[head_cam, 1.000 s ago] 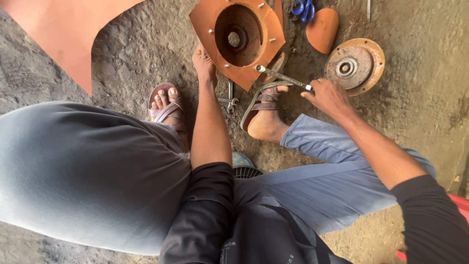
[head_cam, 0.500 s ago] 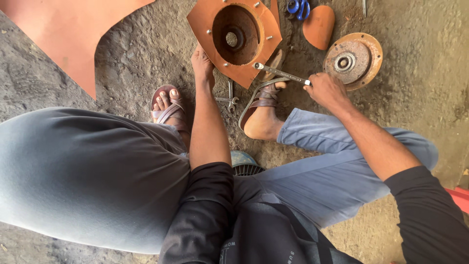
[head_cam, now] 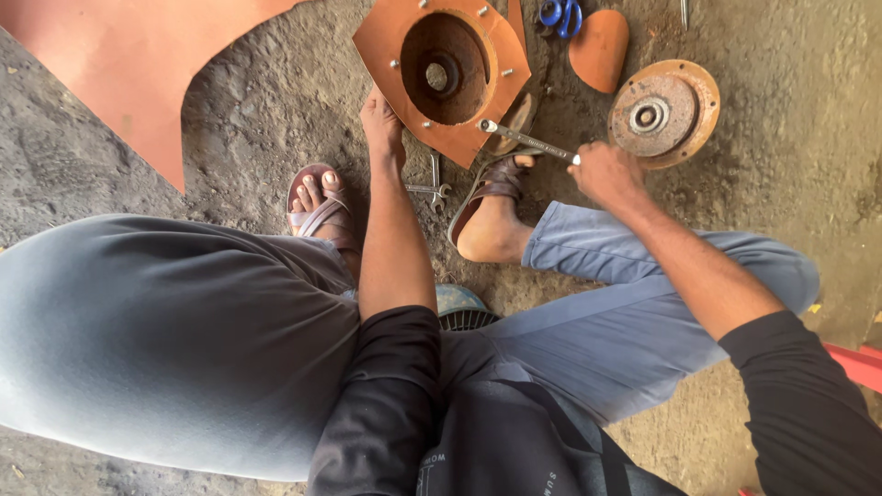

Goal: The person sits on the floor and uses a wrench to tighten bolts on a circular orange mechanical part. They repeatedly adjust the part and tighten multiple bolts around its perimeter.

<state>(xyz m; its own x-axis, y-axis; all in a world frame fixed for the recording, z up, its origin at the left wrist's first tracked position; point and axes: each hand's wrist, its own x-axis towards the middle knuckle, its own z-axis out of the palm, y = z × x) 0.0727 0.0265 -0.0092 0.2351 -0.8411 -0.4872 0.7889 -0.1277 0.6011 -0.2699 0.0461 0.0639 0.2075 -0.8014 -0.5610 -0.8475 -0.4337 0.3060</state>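
Head view, looking down at a seated person on a rough dirt floor (head_cam: 276, 101). An orange-painted square housing (head_cam: 443, 73) with a round recess and studs around its rim lies on the floor at the top centre of the view, just beyond the person's sandalled feet. The left hand (head_cam: 382, 124) rests against the near lower edge of this housing, fingers flat on it; its grip is loose, closed on nothing. The right hand (head_cam: 606, 174) has its grip closed around the handle of a slim metal wrench (head_cam: 528, 140), whose far end sits on a bolt at the housing's lower right edge; the wrench runs slantwise from that bolt back to the fist. The right foot (head_cam: 491, 211), in a brown sandal, lies under the wrench and touches the housing's lower corner; the left foot (head_cam: 317, 207) lies well to the left of it. A second small spanner (head_cam: 430, 186) lies on the floor between the two feet. To the right of the housing, apart from it, lies a round rusty flange (head_cam: 663, 112) with a bearing at its centre; above it, an orange oval plate (head_cam: 599, 46) and blue-handled scissors (head_cam: 559, 15). A large orange sheet (head_cam: 119, 55) covers the top left corner
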